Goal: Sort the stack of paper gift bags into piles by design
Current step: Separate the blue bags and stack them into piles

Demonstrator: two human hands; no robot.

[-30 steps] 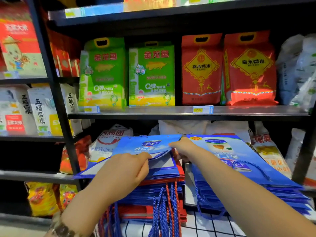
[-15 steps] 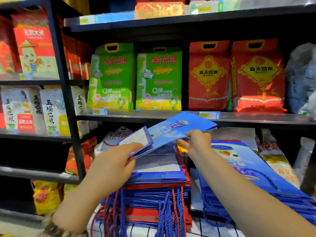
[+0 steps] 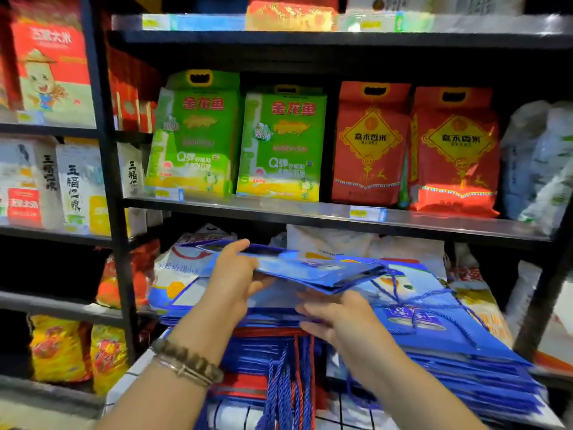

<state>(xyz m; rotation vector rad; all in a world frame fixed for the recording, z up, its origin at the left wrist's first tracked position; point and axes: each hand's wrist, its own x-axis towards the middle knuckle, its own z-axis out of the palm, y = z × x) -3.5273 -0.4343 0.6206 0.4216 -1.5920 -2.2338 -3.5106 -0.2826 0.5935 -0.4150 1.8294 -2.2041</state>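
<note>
My left hand (image 3: 233, 274) grips the left end of a flat blue gift bag (image 3: 322, 271), held nearly level in the air above the mixed stack of blue and red bags (image 3: 266, 339). Blue and red cord handles hang off the stack's front. My right hand (image 3: 338, 315) lies below the lifted bag with fingers stretched out, touching the top of the stack. To the right sits a pile of blue bags (image 3: 459, 346) with a printed label and loose blue cords on top.
Black metal shelving (image 3: 310, 212) stands right behind the bags, holding green and red rice packs. More sacks lie behind the piles on the lower shelf. A white grid-patterned surface (image 3: 235, 411) carries the stacks. A second rack (image 3: 105, 181) stands at left.
The blue bag was tilted up between both hands; now only my left hand holds it, lowered flat and shifted right. My right hand has dropped onto the stack.
</note>
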